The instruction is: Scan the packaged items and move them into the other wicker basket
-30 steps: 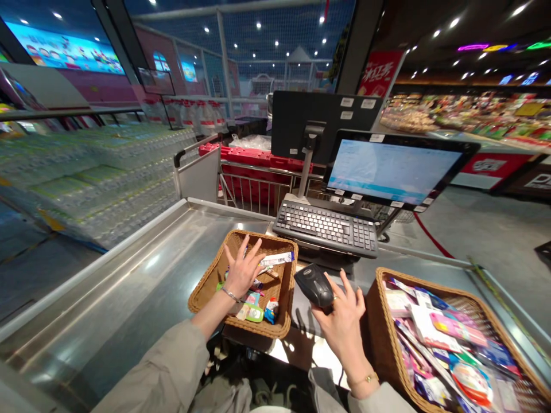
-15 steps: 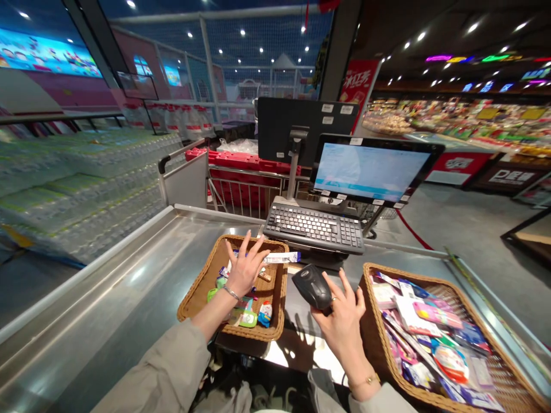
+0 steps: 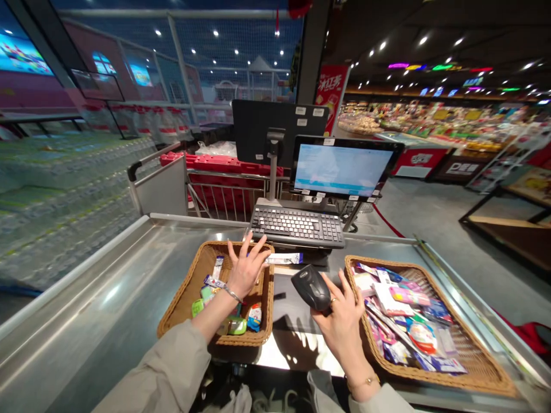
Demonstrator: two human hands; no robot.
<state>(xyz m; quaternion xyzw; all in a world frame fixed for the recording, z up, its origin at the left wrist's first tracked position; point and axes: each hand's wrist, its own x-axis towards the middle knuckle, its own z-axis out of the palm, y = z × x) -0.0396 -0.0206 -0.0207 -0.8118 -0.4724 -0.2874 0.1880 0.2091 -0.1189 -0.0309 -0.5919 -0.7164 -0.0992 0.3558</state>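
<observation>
Centrally, a black handheld barcode scanner sits in the person's right hand, just in front of a computer keyboard on a steel checkout surface. The scanner's long axis lies on a slant, with its rounded nose pointing forward and to the left, toward the keyboard's near edge and a white-and-blue stick packet. The right-hand fingers are not clenched: they spread upward past the scanner, which is held loosely against the thumb side of the palm. To the left of the keyboard's front, the left hand hangs above a wicker basket, its fingers released and fanned wide, grasping nothing. The packet lies just beside those fingertips, across the basket's far corner, though whether they touch it cannot be told. That basket holds a few small wrapped items, among them a green pouch. To the right of the keyboard's front, a second wicker basket is heaped with flat, brightly coloured packets. Behind the keyboard, a monitor shows a pale blue page.
</observation>
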